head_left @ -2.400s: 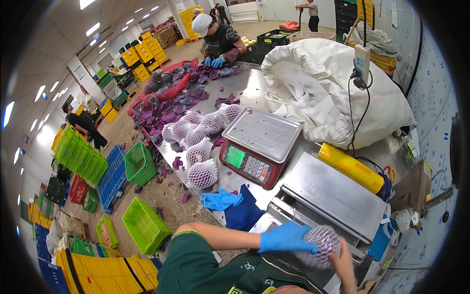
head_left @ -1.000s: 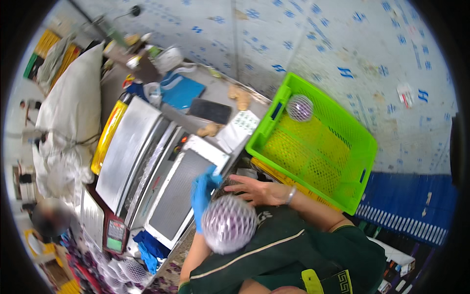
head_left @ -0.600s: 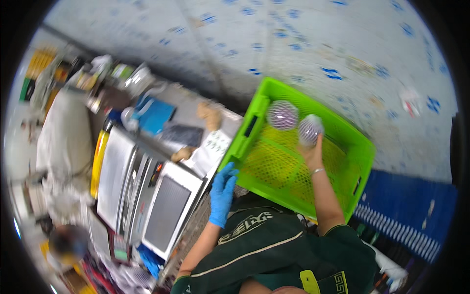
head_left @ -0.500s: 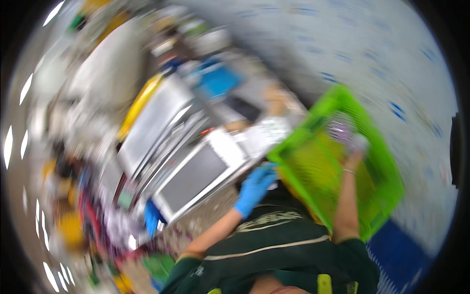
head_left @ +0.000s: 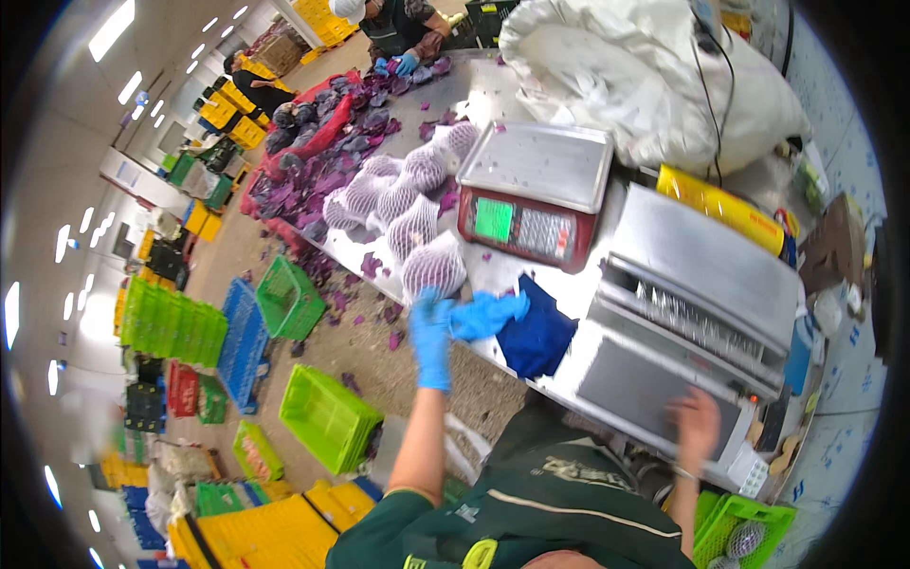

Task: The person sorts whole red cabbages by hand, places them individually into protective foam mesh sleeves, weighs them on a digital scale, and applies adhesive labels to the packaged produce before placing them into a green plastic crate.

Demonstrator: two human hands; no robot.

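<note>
My left hand (head_left: 431,341), in a blue glove, reaches out with its fingertips at the near edge of a red cabbage in white foam netting (head_left: 434,268). Its fingers look stretched out, not wrapped round the cabbage. Beside it lies a loose light-blue glove (head_left: 488,316), partly over a dark-blue cloth (head_left: 536,327) at the table edge. More netted red cabbages (head_left: 412,228) are grouped behind. My bare right hand (head_left: 697,422), slightly blurred, is over the dark plate of a wrapping machine (head_left: 645,389), fingers apart and holding nothing.
A red scale (head_left: 526,232) with a steel pan stands mid-table. Behind lie a white sack (head_left: 654,85) and a yellow roll (head_left: 720,209). Loose purple leaves (head_left: 303,185) cover the far left; a co-worker (head_left: 403,33) stands there. Green crates (head_left: 332,417) stand left, a green basket (head_left: 749,526) lower right.
The view has swung left. My right hand has left the netted red cabbage in the green basket and is now over the machine. My left hand has moved from the table edge to another netted cabbage.
</note>
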